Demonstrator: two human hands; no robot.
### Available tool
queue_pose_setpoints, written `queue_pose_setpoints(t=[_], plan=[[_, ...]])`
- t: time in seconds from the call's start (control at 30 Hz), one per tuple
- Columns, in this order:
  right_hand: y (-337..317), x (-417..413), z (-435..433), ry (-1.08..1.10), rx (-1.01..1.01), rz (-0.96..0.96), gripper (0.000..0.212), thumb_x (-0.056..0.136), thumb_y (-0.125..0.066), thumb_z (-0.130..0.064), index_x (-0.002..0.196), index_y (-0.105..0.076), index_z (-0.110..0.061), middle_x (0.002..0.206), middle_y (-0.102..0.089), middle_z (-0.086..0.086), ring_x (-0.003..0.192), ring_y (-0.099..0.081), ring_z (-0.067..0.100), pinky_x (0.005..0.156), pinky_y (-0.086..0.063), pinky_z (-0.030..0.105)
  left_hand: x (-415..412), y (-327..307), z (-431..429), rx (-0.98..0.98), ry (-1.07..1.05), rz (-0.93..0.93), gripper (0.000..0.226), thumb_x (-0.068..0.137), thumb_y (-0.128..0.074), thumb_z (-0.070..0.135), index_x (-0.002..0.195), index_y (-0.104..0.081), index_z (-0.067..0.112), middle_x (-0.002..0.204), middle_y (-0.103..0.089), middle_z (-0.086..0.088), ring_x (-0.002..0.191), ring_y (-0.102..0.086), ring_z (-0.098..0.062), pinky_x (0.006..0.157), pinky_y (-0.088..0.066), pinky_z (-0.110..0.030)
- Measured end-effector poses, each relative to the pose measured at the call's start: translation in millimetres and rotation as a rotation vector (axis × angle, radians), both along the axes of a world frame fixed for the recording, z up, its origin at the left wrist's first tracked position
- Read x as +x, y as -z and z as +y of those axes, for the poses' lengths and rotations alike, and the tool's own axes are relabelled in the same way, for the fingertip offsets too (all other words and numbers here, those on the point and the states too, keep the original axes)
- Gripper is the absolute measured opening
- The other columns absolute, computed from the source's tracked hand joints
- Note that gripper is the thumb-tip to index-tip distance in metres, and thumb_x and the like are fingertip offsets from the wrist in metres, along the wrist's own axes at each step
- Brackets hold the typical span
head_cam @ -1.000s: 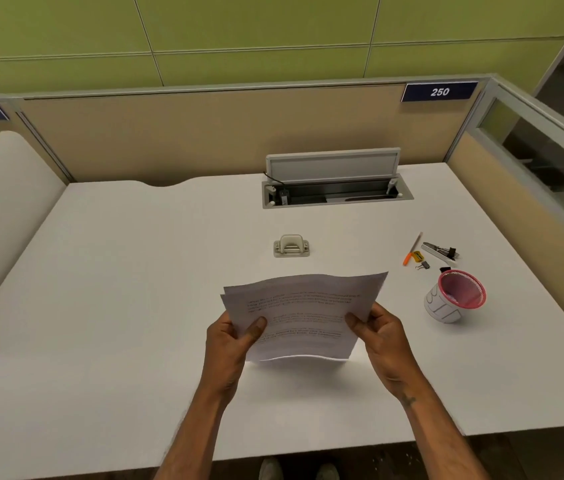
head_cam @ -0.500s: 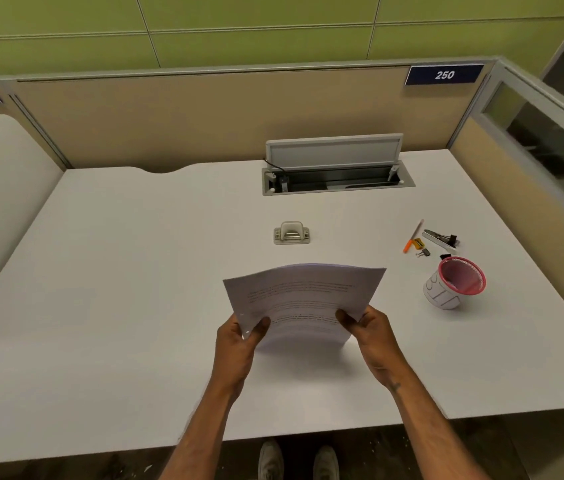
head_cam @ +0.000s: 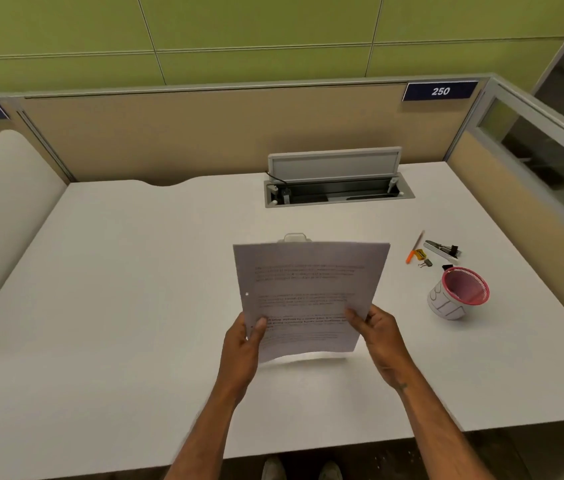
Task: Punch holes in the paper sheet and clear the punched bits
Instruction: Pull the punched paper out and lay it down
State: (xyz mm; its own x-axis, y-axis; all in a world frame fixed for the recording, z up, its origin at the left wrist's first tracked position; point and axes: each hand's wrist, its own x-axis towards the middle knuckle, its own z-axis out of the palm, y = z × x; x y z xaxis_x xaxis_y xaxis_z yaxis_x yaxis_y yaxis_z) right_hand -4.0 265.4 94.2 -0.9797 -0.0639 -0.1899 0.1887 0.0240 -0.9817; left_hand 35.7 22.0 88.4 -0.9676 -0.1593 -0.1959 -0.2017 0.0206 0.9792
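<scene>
I hold a printed paper sheet (head_cam: 308, 289) upright above the white desk (head_cam: 117, 306), its text facing me. My left hand (head_cam: 244, 344) grips its lower left edge and my right hand (head_cam: 375, 332) grips its lower right edge. One punched hole shows near the sheet's left edge, above my left thumb. The beige hole punch (head_cam: 295, 237) sits on the desk behind the sheet, and only its top shows over the paper's upper edge.
A tipped pink mesh cup (head_cam: 462, 294) lies on the desk at the right. Beyond it are an orange pen (head_cam: 415, 251), binder clips (head_cam: 426, 263) and a stapler (head_cam: 443, 249). An open cable tray (head_cam: 337, 194) sits at the back, with partition walls behind and to the right.
Both hands have raised and tilted the sheet from nearly flat to upright, so it now hides most of the hole punch. The camera has tipped slightly.
</scene>
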Motion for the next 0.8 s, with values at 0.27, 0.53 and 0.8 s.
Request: queue_pose_setpoints(t=[0.27, 0.53, 0.8], plan=[[-14.4, -33.3, -12.3, 0.146, 0.094, -0.009, 0.006, 0.085, -0.072, -0.027, 0.089, -0.073, -0.023, 0.092, -0.078, -0.002, 0.083, -0.074, 0.018, 0.069, -0.061, 0.029, -38.6, -19.7, -3.9, -0.092, -0.05, -0.099, 0.024, 0.101, -0.047, 0.032, 0.118, -0.058, 0.02, 0.113, -0.07, 0.0, 0.098, -0.068, -0.017, 0.088, -0.057, -0.041], [5.5, -44.1, -37.3, 0.297, 0.146, -0.085, 0.008, 0.091, -0.064, -0.026, 0.086, -0.07, -0.023, 0.085, -0.076, -0.005, 0.084, -0.073, 0.021, 0.079, -0.058, 0.04, -47.1, -18.9, -1.5, -0.21, -0.183, -0.134, 0.024, 0.099, -0.052, 0.026, 0.117, -0.058, 0.012, 0.117, -0.068, -0.006, 0.102, -0.066, -0.023, 0.093, -0.054, -0.045], [21.9, -45.6, -97.0, 0.193, 0.224, -0.145, 0.021, 0.098, -0.053, -0.022, 0.1, -0.071, -0.011, 0.094, -0.072, 0.002, 0.078, -0.064, 0.017, 0.06, -0.047, 0.023, -21.4, -13.7, -53.9, -0.241, -0.285, -0.172, 0.041, 0.101, -0.049, 0.025, 0.138, -0.05, 0.008, 0.137, -0.059, -0.009, 0.124, -0.056, -0.027, 0.108, -0.044, -0.047]])
